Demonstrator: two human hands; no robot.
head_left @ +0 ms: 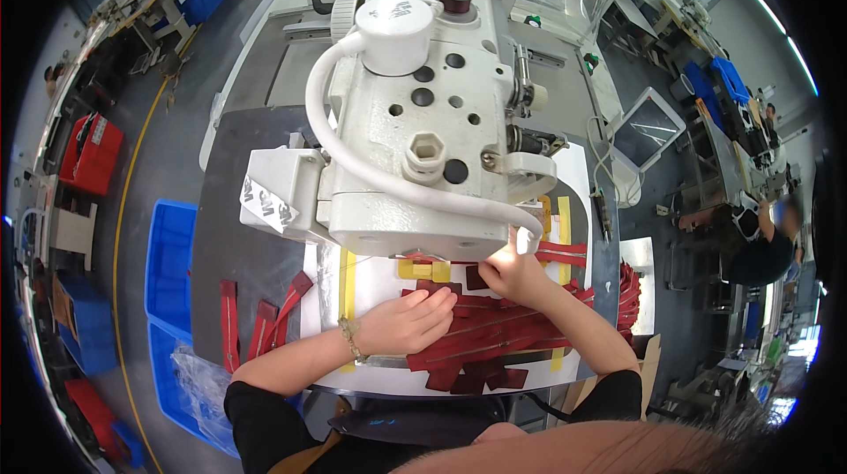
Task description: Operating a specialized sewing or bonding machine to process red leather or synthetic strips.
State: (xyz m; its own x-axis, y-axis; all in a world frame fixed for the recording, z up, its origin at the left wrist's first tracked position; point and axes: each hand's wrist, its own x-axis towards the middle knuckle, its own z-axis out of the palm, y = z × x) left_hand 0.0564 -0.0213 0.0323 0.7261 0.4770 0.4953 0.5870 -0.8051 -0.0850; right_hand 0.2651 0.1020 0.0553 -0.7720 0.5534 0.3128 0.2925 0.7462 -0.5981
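A white industrial sewing machine (415, 209) fills the middle, its head hiding the needle area. My left hand (410, 322), a bracelet at its wrist, lies palm down with fingers stretched out, at the left edge of a pile of red zippers (503, 324). My right hand (513, 273) is curled under the front right of the machine head. Its fingertips are closed and partly hidden, so what they grip is unclear. A dark red fabric piece (476, 278) lies beside them, and a red zipper (563, 252) runs out to their right. A yellow block (423, 270) sits under the head.
Several red zippers (265, 324) lie on the dark tabletop at left; more hang over the right edge (629, 297). Blue bins (170, 271) stand left of the table, one holding clear plastic. A white-framed screen (648, 128) stands to the right. Another person (763, 249) sits far right.
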